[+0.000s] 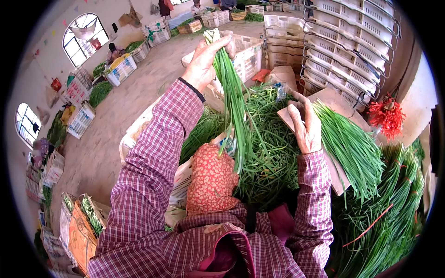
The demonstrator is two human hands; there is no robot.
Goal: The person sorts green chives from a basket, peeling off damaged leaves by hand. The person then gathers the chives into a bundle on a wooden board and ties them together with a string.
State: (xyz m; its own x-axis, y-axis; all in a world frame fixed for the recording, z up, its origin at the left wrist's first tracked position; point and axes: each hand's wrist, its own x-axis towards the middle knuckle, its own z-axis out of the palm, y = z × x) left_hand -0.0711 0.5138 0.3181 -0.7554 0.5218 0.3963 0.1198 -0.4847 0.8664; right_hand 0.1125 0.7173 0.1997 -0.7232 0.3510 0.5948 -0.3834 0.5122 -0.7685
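Observation:
My left hand (pixel 200 65) is closed around the pale stem ends of a bunch of garlic chives (pixel 232 99), held up with its green leaves hanging down. My right hand (pixel 308 129) is at the left side of a board (pixel 337 172), thumb and fingers apart, with nothing visible between them. On that board, just right of the hand, lies a neat pile of chives (pixel 350 146). Below and between my hands spreads a heap of loose, tangled chives (pixel 269 143). A red floral cloth (pixel 212 178) covers my knee beside the heap.
Tied chive bundles (pixel 389 208) lie at the lower right. Red ties (pixel 387 116) hang near the wall. Stacked white crates (pixel 350 51) rise at the back right, and another crate (pixel 248 58) stands behind my left hand. Other people (pixel 197 8) sit among crates far back.

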